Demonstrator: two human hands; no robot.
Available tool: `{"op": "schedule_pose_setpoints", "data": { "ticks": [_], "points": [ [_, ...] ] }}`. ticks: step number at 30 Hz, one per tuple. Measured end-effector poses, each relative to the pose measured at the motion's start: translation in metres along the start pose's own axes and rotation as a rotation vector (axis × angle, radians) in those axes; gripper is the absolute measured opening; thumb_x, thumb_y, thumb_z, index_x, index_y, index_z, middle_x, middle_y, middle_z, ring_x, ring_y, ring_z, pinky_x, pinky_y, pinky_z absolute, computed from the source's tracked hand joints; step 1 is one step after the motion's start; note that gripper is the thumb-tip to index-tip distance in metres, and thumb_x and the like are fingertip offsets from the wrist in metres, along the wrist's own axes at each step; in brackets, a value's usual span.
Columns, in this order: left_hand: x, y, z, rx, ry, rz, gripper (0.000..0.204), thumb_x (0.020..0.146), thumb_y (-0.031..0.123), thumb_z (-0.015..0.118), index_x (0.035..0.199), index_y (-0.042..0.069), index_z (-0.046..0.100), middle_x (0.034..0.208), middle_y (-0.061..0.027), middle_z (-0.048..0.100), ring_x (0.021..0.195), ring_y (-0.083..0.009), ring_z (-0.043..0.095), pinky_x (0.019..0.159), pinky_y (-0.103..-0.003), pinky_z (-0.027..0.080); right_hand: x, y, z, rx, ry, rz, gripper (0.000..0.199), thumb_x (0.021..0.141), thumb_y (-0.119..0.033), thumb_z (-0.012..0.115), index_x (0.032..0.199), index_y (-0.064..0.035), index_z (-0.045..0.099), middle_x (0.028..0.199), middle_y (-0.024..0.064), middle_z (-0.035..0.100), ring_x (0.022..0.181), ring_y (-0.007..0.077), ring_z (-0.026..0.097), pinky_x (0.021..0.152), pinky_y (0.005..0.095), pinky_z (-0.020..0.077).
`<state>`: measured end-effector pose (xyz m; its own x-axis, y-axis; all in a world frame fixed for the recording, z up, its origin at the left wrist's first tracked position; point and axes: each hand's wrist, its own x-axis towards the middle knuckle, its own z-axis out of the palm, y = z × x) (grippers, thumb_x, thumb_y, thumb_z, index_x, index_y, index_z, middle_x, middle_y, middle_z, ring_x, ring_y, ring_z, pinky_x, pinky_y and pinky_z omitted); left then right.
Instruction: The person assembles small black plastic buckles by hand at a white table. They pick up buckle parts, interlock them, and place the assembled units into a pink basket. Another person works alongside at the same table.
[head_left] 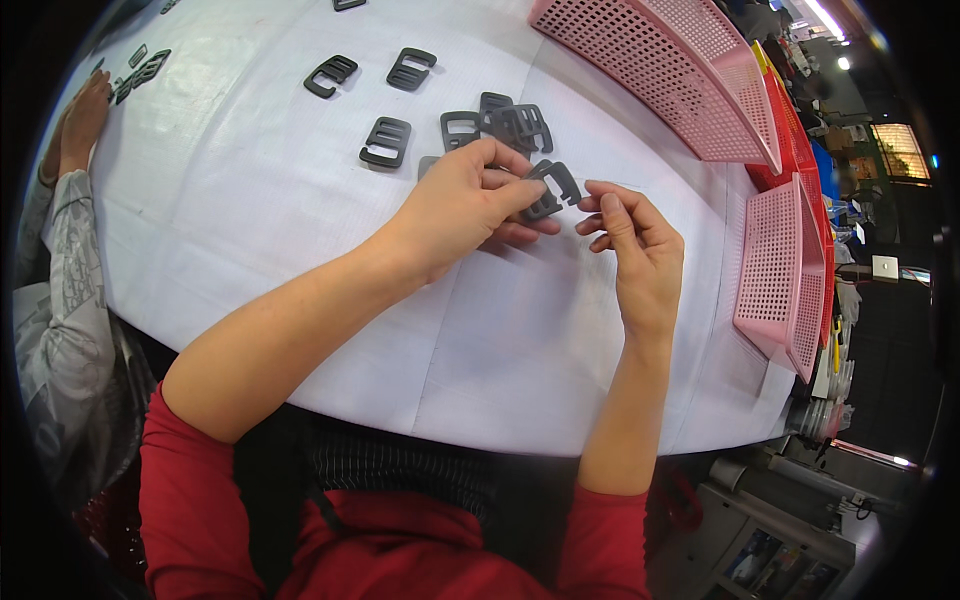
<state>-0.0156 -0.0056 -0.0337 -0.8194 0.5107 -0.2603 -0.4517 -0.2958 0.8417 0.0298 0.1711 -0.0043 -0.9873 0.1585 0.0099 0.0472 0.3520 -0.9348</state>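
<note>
My left hand grips a dark grey plastic buckle between thumb and fingers, just above the table. The buckle has a gap in its frame and is tilted; my thumb covers part of it. Close to its right side is my right hand, fingers bent but apart, with nothing visible in them. Beyond my left hand lies a loose heap of similar buckles, some overlapping. Single buckles lie to its left: one nearer buckle and two farther off, a left one and a right one.
A large pink perforated basket stands at the far right, and a smaller pink basket near the right edge, beside red bins. At the left, another person's hand rests near more buckles. White sheeting covers the table.
</note>
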Motion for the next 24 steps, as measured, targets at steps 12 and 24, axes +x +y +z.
{"op": "schedule_pose_setpoints", "data": {
  "ticks": [12,24],
  "points": [
    [0.011,0.026,-0.023,-0.052,0.223,0.373,0.03,0.085,0.008,0.06,0.108,-0.007,0.048,0.097,-0.0119,0.06,0.086,-0.0174,0.064,0.077,-0.024,0.053,-0.001,0.003,0.042,-0.701,0.074,-0.335,0.049,0.071,-0.025,0.075,0.113,-0.0056,0.058,0.098,0.0093,0.053,0.09,0.0234,0.056,0.069,0.0333,0.0485],
    [0.013,0.019,-0.022,-0.053,0.193,0.265,0.028,0.088,0.013,0.059,0.11,-0.002,0.051,0.103,-0.0112,0.061,0.097,-0.0185,0.062,0.085,-0.026,0.05,0.009,0.016,0.027,-0.7,0.013,-0.624,0.019,0.074,0.001,0.062,0.09,-0.0087,0.067,0.092,0.0018,0.062,0.084,0.0203,0.057,0.067,0.0316,0.0487]
  ]
}}
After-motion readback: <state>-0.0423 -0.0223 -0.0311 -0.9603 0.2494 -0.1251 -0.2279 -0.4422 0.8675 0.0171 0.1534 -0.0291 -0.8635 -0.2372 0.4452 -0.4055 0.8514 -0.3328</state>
